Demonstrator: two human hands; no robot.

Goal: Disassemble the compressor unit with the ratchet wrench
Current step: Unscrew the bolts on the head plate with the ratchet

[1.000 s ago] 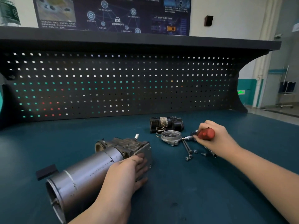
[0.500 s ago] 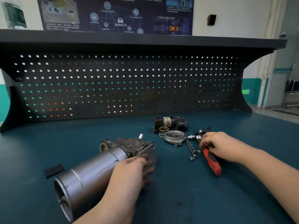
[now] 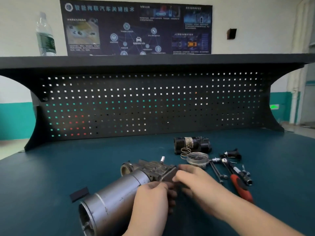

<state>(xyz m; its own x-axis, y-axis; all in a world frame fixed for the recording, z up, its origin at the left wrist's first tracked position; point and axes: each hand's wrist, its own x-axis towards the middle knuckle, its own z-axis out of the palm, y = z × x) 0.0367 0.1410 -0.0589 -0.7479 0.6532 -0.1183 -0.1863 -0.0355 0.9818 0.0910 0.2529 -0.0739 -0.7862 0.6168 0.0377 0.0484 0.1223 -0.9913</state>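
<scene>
The compressor unit (image 3: pixel 117 189), a silver cylinder with a grey cast head, lies on its side on the blue bench (image 3: pixel 51 176), its open end toward me. My left hand (image 3: pixel 151 200) grips the unit at its right side, fingers curled. My right hand (image 3: pixel 192 179) holds the flat end plate of the head, fingers bent over its edge. The ratchet wrench (image 3: pixel 238 183) with its red handle lies loose on the bench to the right of my right hand.
Behind the wrench lie a black cylindrical part (image 3: pixel 192 144), a spring (image 3: pixel 185 153), a round metal cover (image 3: pixel 197 159), long bolts (image 3: pixel 216 171), a small black piece (image 3: pixel 232 153) and sockets (image 3: pixel 247 178). A black pad (image 3: pixel 79 194) sits left of the unit. The pegboard (image 3: pixel 153 103) stands behind.
My right hand laid the ratchet wrench down on the bench and moved left onto the compressor's end plate. My left hand shifted from resting flat on the unit to gripping it.
</scene>
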